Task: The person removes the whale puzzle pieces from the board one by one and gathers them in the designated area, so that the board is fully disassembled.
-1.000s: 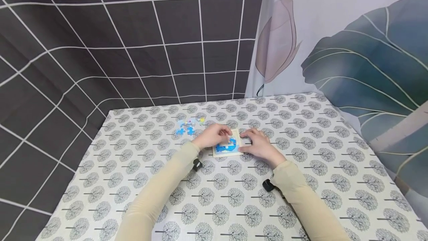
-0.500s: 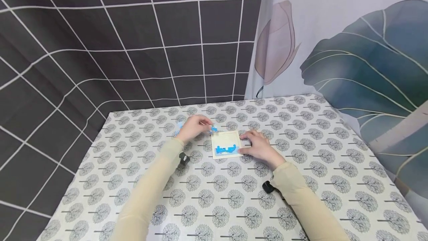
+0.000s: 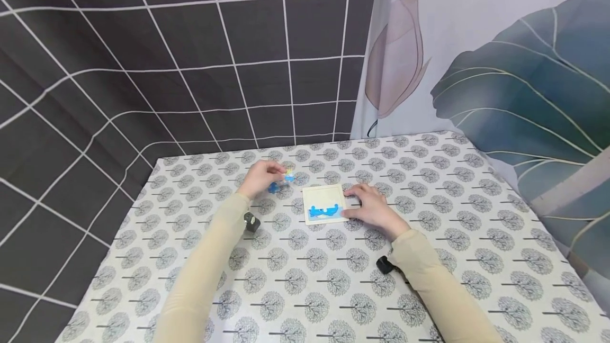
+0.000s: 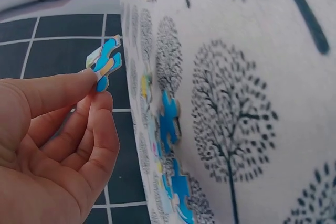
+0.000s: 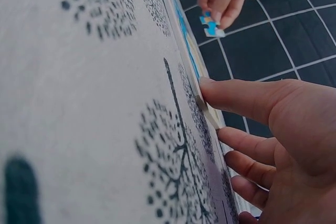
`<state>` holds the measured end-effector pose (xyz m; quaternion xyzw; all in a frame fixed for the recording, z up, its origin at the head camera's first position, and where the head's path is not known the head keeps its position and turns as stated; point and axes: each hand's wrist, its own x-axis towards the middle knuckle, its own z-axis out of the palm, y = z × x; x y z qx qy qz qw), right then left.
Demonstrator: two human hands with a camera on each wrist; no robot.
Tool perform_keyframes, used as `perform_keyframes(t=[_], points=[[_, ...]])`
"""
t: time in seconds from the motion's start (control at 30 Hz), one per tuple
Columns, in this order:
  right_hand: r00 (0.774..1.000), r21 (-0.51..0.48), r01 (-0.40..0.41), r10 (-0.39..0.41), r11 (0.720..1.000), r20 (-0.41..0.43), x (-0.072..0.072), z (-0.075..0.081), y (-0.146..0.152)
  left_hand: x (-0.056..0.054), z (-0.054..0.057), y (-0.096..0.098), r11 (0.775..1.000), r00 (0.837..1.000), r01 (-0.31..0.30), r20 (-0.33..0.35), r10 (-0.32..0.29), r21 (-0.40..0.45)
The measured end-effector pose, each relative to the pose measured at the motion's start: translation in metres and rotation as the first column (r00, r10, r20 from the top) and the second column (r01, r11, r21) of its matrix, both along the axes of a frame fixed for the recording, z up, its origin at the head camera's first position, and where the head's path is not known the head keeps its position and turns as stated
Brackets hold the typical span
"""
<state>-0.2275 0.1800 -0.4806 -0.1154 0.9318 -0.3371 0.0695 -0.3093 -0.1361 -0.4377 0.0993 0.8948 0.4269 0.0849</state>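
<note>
Pinching a puzzle piece (image 4: pixel 108 62), the left hand (image 3: pixel 261 178) hovers left of the tray (image 3: pixel 325 196); the spread right hand (image 3: pixel 374 209) touches its edge.

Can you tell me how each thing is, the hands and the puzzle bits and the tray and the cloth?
Left hand: pinching a puzzle piece
Held piece: lifted off the cloth
Right hand: holding the tray's right edge
Tray: flat, partly filled
Pieces in the tray: along the near side
Loose pieces: lying on the cloth
Cloth: spread out
</note>
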Motion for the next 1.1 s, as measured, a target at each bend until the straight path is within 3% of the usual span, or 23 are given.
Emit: perform_keyframes(t=[0.3, 0.9, 1.1], points=[[1.000, 0.014, -0.005, 0.005, 1.000, -0.013, -0.003, 0.002, -0.001, -0.006, -0.005, 0.001, 0.996, 0.999, 0.035, -0.019, -0.037, -0.086], [1.000, -0.002, 0.001, -0.001, 1.000, 0.001, -0.002, 0.004, 0.000, -0.008, -0.013, 0.015, 0.981, 0.995, -0.024, -0.095, 0.005, -0.194], [1.000, 0.007, -0.001, 0.001, 1.000, 0.012, -0.001, 0.002, 0.000, -0.009, -0.022, 0.016, 0.981, 0.997, -0.043, -0.070, 0.030, -0.191]])
